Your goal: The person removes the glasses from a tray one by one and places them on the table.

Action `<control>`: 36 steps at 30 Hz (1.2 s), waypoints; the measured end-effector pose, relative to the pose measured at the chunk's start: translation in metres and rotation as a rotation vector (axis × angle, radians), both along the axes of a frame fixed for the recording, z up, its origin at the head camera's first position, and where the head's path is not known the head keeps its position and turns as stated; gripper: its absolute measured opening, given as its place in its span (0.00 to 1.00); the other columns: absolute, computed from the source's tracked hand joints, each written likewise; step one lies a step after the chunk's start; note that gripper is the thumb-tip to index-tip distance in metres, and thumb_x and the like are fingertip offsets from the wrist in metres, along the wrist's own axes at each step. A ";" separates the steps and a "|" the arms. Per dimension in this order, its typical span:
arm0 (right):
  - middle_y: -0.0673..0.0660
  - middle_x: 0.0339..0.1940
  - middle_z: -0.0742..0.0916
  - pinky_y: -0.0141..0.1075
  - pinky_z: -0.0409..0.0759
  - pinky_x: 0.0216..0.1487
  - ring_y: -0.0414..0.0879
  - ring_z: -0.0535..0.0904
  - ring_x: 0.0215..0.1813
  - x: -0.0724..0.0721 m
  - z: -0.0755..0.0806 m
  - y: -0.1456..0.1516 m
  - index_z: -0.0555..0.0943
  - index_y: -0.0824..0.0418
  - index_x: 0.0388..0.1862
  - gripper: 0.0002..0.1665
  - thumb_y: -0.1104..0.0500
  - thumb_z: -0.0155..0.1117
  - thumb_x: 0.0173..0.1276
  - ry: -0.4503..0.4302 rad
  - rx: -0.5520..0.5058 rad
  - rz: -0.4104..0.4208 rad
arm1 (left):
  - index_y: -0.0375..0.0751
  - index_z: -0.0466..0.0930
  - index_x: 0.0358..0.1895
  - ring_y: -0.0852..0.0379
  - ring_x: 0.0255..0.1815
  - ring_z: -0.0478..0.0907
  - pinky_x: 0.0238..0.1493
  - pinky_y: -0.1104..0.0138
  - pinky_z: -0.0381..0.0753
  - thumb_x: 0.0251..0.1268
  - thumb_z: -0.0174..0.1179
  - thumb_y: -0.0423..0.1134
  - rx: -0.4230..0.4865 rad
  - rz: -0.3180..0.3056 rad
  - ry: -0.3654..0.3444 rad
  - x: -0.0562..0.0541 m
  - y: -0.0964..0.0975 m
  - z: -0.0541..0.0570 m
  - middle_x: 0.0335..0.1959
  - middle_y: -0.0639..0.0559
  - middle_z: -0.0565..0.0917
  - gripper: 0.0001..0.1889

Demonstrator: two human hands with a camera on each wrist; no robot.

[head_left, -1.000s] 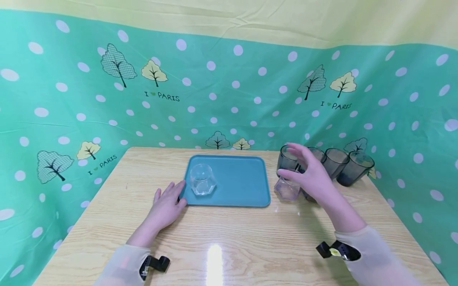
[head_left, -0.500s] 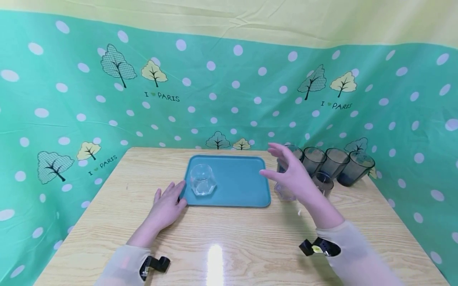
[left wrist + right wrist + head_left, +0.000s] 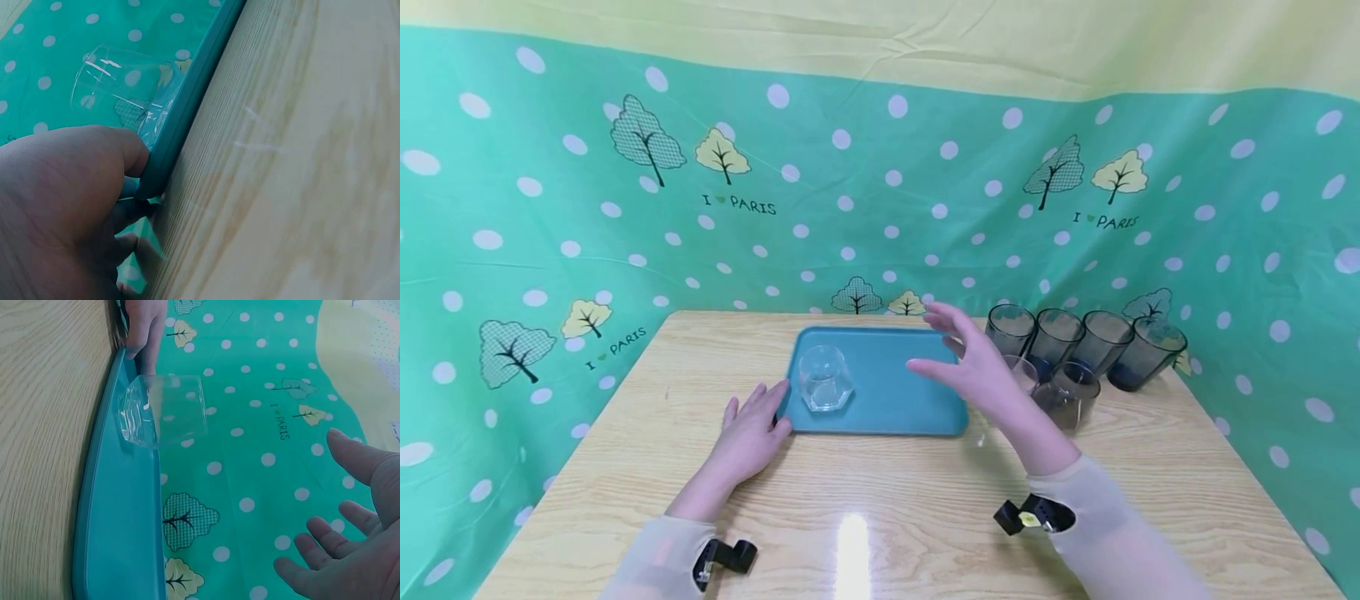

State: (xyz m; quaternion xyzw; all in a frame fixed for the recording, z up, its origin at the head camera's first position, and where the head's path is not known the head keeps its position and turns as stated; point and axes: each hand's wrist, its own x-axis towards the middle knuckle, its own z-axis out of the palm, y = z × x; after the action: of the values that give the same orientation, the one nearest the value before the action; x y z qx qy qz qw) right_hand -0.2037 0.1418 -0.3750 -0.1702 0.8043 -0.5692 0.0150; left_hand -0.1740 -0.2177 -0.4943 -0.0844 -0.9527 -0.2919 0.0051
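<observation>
My left hand (image 3: 748, 437) grips the near left corner of the blue tray (image 3: 902, 383), with the thumb at the rim (image 3: 147, 172) and the index finger against the left side. Upright on the tray's left part stands a clear drinking glass (image 3: 824, 379) with a six-sided base. My right hand (image 3: 973, 367), fingers spread and thumb apart, hovers over the tray's right end and holds nothing. Just behind its wrist another clear glass (image 3: 1022, 372) stands partly hidden. In the right wrist view the palm of the right hand (image 3: 356, 544) faces the clear glass.
Several tall smoky grey glasses (image 3: 1101, 342) stand in a row at the back right of the wooden table (image 3: 925, 500). In front of them is a shorter dark glass (image 3: 1071, 396). A dotted green cloth (image 3: 850, 208) hangs behind the table.
My right hand has moved left, from over the glasses at the right to over the tray's right end, staying empty. My left hand, the tray and the glass on it have stayed put.
</observation>
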 end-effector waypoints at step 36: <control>0.53 0.81 0.77 0.49 0.66 0.84 0.52 0.69 0.83 -0.020 -0.029 -0.050 0.68 0.50 0.87 0.52 0.56 0.84 0.69 -0.038 -0.075 0.058 | 0.30 0.59 0.87 0.28 0.89 0.50 0.81 0.27 0.32 0.83 0.53 0.38 -0.008 0.009 -0.007 0.000 0.000 -0.002 0.85 0.34 0.66 0.35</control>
State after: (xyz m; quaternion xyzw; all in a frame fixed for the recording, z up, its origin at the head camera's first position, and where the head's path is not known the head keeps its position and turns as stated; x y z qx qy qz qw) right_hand -0.2232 0.0922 -0.4036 -0.1831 0.7767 -0.6013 0.0403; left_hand -0.1743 -0.2172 -0.4958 -0.0793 -0.9543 -0.2883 0.0027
